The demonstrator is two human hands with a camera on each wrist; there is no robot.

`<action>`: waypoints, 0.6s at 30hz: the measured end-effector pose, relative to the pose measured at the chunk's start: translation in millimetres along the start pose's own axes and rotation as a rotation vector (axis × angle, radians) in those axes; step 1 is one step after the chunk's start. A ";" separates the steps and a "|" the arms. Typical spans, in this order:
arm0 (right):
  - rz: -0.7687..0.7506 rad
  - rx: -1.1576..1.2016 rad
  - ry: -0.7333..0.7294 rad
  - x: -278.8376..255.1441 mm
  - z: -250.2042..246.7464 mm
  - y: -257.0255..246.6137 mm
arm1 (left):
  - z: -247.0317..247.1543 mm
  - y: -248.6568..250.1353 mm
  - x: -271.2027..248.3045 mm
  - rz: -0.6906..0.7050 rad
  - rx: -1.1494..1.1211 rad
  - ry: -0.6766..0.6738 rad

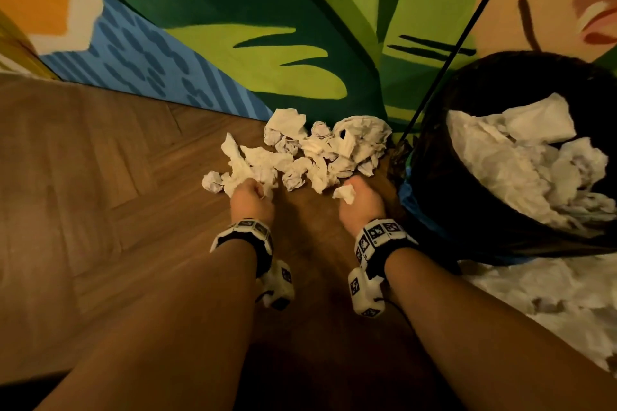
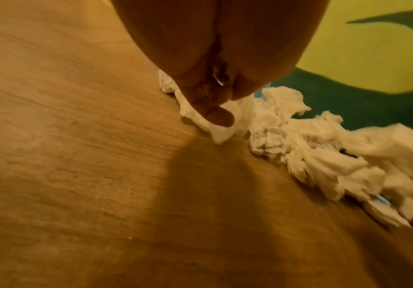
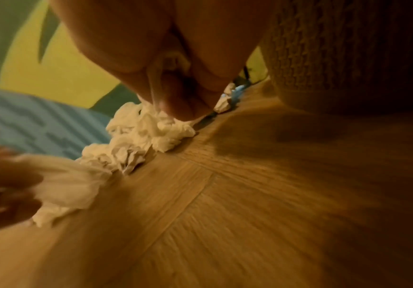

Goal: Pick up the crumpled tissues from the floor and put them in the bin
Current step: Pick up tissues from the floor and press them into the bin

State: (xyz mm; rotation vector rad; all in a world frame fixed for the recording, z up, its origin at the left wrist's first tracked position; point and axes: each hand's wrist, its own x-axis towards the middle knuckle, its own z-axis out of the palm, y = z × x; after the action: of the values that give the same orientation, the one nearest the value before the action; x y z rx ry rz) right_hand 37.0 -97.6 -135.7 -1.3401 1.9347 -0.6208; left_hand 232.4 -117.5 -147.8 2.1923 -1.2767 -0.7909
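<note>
Several crumpled white tissues (image 1: 310,150) lie heaped on the wooden floor against the painted wall. At the heap's left end, my left hand (image 1: 256,191) grips one tissue (image 1: 237,170); the left wrist view shows its curled fingers (image 2: 219,117) pressing into the tissue (image 2: 219,134). My right hand (image 1: 354,193) is at the heap's right end, fingers curled round a small tissue (image 1: 345,193), whose paper (image 3: 168,60) shows inside the fist in the right wrist view. To the right stands the dark bin (image 1: 444,177), holding several tissues (image 1: 521,157).
The colourful painted wall (image 1: 267,43) rises directly behind the heap. A thin black cord (image 1: 467,27) runs down to the floor beside the bin. White crumpled material (image 1: 551,297) lies on the floor in front of the bin. Bare wooden floor (image 1: 100,193) stretches to the left.
</note>
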 end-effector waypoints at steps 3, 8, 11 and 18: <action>-0.115 -0.170 -0.174 6.1 5.8 -5.4 | 6.7 7.3 -2.9 0.124 0.067 -0.148; -0.163 -0.474 -0.484 15.0 9.5 -14.4 | 17.8 19.4 5.5 0.300 0.422 -0.558; -0.185 -0.546 -0.512 16.1 10.7 -12.0 | 27.5 23.0 10.7 0.265 0.580 -0.661; -0.024 -0.118 -0.151 -1.8 -8.7 -4.3 | 39.5 29.0 2.8 0.277 0.604 -0.555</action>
State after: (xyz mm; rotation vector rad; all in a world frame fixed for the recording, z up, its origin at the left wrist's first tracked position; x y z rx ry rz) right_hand 33.4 -97.4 -126.6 -1.4420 1.8590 -0.4101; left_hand 188.8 -137.5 -157.9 2.2117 -2.2886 -1.0409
